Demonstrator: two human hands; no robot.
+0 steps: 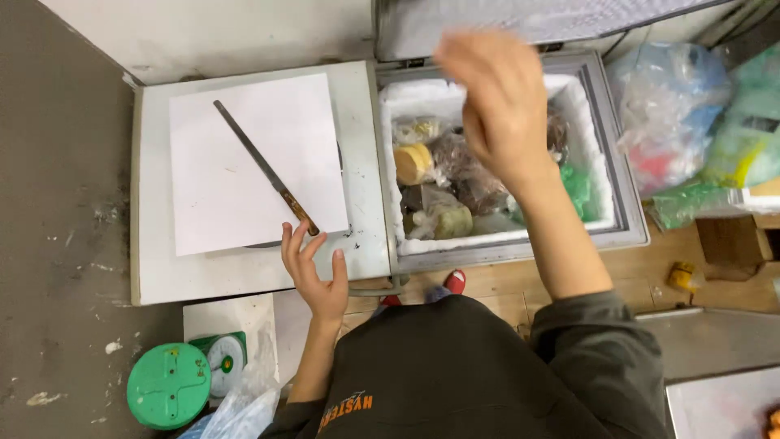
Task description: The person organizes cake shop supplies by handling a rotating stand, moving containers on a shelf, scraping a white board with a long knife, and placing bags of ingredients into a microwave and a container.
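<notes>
Currently left hand (313, 272) open, fingers spread, empty, resting at edge of closed white freezer lid (154, 276), fingertips just beside brown wooden handle of long narrow steel knife (266, 167). Knife lies diagonally on white paper sheet (219, 195), flat surface keeping it steady. Right hand (500, 106) raised, motion-blurred, loosely curled, apparently empty, over open frost-lined freezer compartment (597, 154) holding wrapped frozen bundles (455, 183).

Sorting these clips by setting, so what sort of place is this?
Probably a back room or storage corner of a kitchen or food shop: an open chest freezer packed with frosted bagged food, a long knife on white paper on its closed lid, and a green kitchen scale on the stained floor.
</notes>
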